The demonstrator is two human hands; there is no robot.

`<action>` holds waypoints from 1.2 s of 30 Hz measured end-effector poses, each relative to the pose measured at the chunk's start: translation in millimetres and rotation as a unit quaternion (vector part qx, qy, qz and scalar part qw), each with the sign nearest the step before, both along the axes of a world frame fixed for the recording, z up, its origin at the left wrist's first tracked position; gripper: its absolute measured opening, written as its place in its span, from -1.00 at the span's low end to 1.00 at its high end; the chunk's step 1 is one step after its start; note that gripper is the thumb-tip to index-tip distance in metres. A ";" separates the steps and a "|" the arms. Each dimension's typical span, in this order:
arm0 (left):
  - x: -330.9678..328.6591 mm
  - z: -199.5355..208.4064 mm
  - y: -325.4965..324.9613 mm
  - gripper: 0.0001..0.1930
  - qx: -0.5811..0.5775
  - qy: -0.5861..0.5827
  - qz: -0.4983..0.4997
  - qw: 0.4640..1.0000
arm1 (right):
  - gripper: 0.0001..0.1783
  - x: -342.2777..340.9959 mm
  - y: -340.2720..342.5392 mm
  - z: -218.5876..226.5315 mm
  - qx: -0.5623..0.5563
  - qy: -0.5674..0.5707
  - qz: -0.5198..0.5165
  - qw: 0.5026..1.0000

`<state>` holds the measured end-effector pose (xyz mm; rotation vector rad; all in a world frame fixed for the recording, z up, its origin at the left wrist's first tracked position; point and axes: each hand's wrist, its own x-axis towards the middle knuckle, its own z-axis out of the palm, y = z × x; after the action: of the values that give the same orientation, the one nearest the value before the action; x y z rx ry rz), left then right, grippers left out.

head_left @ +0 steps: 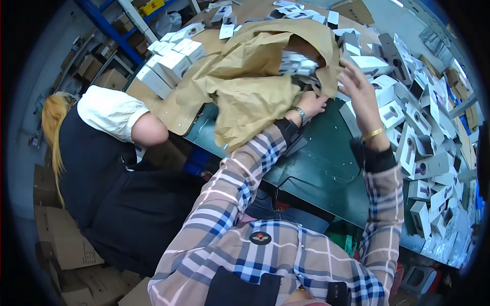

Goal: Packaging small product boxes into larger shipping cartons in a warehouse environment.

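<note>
A large crumpled brown paper bag (255, 99) lies on its side on the green table, its mouth facing right. Inside the mouth a cluster of small white and grey items (298, 65) shows, too small to name. My left hand (312, 103), with a metal watch on the wrist, is closed at the lower rim of the mouth, gripping the paper. Just to the right of the bag, my right hand (359, 92) is raised with its fingers apart and a little blurred. It wears a gold bracelet and holds nothing that I can see.
Many small white boxes (408, 148) are heaped along the right side of the table (316, 163). Stacked white boxes (176, 66) stand at the back left. A co-worker (117, 168) in a dark garment bends close on my left. Cardboard cartons (66, 237) sit on the floor there.
</note>
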<state>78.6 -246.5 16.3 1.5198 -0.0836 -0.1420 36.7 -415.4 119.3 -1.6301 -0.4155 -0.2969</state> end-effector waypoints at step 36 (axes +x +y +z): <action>-107.8 104.1 158.3 0.30 0.567 -0.236 0.147 0.775 | -0.65 -120.2 140.1 -69.1 -0.229 -0.231 0.316 0.891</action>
<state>-29.3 -88.2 120.4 2.7382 -0.1756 0.5598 -83.4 -275.3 50.1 -1.7630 -1.4353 -0.0846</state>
